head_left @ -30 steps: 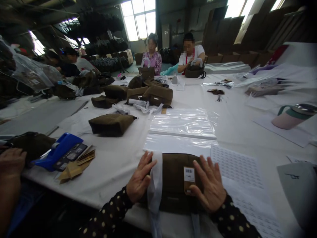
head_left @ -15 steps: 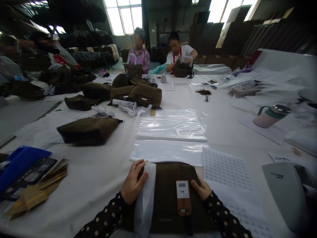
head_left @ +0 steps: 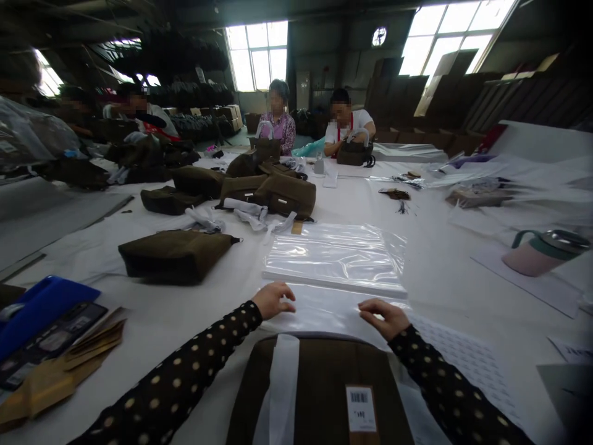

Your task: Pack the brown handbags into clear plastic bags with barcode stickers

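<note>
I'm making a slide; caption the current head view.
Left hand and right hand at glossy plastic sheets, beyond a dark bag with a barcode tag.

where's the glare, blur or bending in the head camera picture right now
In the head view, bright glare streaks the plastic sheets; in the head view, the windows look washed out against a dim ceiling; in the head view, the tag's fine print is blurred, and the mug looks stretched sideways, probably lens distortion
</note>
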Demonstrator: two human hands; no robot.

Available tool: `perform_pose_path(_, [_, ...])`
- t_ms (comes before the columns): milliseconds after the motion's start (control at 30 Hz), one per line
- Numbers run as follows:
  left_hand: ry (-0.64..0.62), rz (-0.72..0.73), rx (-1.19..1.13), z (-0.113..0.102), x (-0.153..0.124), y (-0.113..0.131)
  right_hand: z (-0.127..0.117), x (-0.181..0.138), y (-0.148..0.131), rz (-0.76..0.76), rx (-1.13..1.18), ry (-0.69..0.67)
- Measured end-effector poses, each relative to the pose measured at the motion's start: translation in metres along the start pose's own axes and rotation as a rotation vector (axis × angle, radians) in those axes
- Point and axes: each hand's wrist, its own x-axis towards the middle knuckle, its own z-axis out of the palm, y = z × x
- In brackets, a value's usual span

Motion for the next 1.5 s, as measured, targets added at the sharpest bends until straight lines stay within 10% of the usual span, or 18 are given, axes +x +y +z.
perform_pose_path(200, [-0.212,0.022,0.121,0.021,0.051,-0.014,0.035,0.032,0.020,-0.127,-0.238,-0.160])
perform_pose_path(467, [-0.258,0.047,0.126,-0.040,0.074,0.008,0.012,0.056,-0.004,-0.061,-0.339,-0.184])
perform_pose_path(700, [-0.148,0.061,0.155,-0.074,0.031,0.040,-0.013,0.050,-0.059,-0.231,-0.596,-0.072])
perform_pose_path(867, [-0.001,0.235,0.327,-0.059,-0.005,0.057,0.001,0.047,-0.075,-0.197,-0.394,-0.053])
perform_pose_path(1067, [0.044,0.147,0.466,-0.048,-0.008,0.047,0.004,0.033,-0.066,-0.179,-0.734,-0.323])
perform_pose_path(1500, [0.021,0.094,0.410,-0.055,0.003,0.042,-0.035,0.033,-0.086,0.049,-0.931,-0.384])
